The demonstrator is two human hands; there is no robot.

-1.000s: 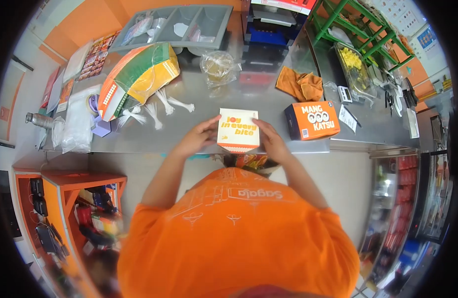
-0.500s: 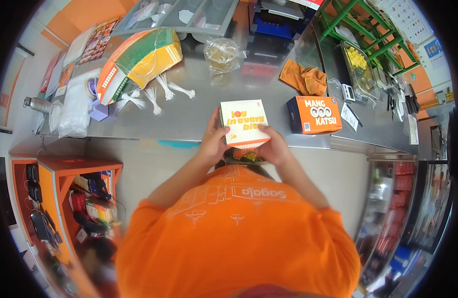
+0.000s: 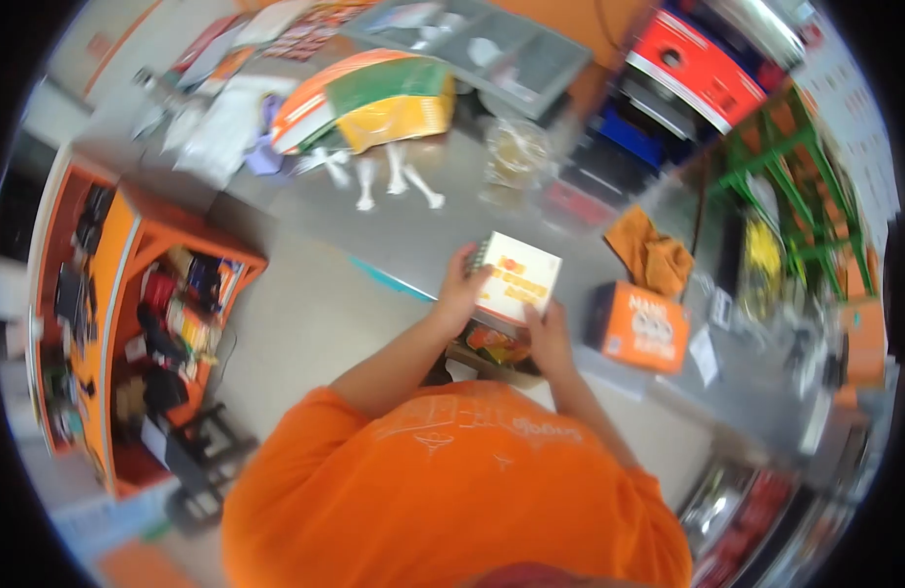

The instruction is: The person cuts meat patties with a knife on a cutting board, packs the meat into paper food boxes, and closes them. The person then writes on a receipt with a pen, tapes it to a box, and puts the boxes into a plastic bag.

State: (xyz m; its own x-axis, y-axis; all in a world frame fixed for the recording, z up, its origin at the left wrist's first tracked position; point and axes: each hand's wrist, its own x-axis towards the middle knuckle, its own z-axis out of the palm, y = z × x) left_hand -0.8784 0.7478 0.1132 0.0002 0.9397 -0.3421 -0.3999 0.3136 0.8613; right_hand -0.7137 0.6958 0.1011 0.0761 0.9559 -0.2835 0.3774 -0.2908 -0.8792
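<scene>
Between my two hands is a small white cardboard food box [image 3: 521,276] with yellow and red lettering on its lid, partly blurred. My left hand [image 3: 459,292] grips its left side, thumb on the lid. On the lower right edge my right hand [image 3: 549,338] holds it, thumb near the corner. The box is over the front edge of the steel counter [image 3: 413,245]. To its right stands an orange Mang Katsu box [image 3: 647,328], with an orange cloth [image 3: 651,251] behind it.
A large orange, green and yellow plastic pack [image 3: 384,98] lies at the back left beside white tied bundles [image 3: 366,186]. A clear bag [image 3: 516,155], a grey divided tray [image 3: 511,54] and a green rack [image 3: 791,186] stand farther back. An orange shelf [image 3: 129,323] is at the left.
The whole view has tilted and shifted, so the counter now slopes down to the right. Both hands keep hold of the white box. The picture is blurrier.
</scene>
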